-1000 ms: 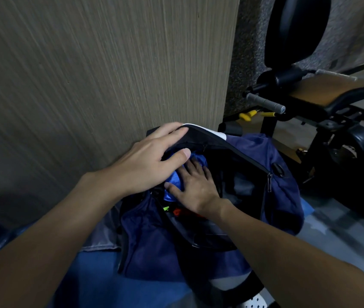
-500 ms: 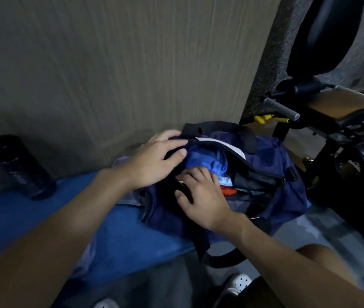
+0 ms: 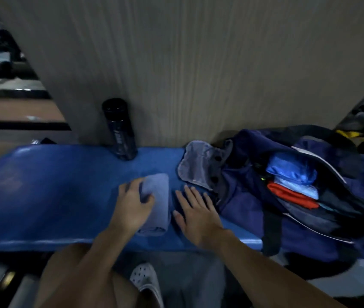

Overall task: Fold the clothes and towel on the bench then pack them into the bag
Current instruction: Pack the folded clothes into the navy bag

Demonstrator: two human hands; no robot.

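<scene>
A folded light-blue towel (image 3: 157, 202) lies near the front edge of the blue bench (image 3: 43, 196). My left hand (image 3: 132, 205) grips the towel's left side, fingers and thumb curled on it. Just right of the towel my right hand (image 3: 195, 215) rests flat on the bench with fingers straight, holding nothing. The navy bag (image 3: 254, 210) lies open at the bench's right end. Folded blue (image 3: 287, 170) and red (image 3: 292, 195) clothes show inside it. A grey flap of the bag (image 3: 196, 165) hangs out to the left.
A black bottle (image 3: 119, 130) stands at the back of the bench against the wooden wall panel (image 3: 198, 63). Gym equipment with yellow parts (image 3: 361, 138) sits at the far right. A white clog (image 3: 146, 283) shows on the floor below the bench.
Both hands have left the bag and moved left along the bench. My left hand has taken hold of the folded towel. The view has swung left.
</scene>
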